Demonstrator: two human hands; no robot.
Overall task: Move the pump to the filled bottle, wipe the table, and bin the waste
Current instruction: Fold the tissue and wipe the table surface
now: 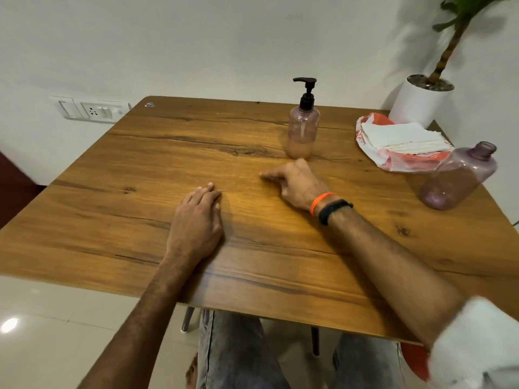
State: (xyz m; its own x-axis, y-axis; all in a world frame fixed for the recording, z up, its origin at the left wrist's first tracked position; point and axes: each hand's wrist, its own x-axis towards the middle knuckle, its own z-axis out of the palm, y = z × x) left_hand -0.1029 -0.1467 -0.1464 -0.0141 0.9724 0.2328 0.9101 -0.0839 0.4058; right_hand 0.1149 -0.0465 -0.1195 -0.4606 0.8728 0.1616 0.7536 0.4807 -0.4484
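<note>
A pink translucent bottle (302, 133) with a black pump (306, 92) stands upright past the middle of the wooden table (112, 220); liquid fills only its bottom part. A second purple-tinted bottle (457, 178) with no cap stands at the right edge. My left hand (196, 223) lies flat on the table, holding nothing. My right hand (295, 182) rests just in front of the pump bottle, fingers loosely spread and pointing left, holding nothing. A stack of white tissues (404, 137) lies on an orange-and-white plastic bag (393, 161) at the back right.
A potted plant in a white pot (421, 99) stands behind the table's back right corner. A wall socket panel (90, 109) is at the left. My knees and the table legs show below the near edge. Something red (414, 360) sits on the floor at the lower right.
</note>
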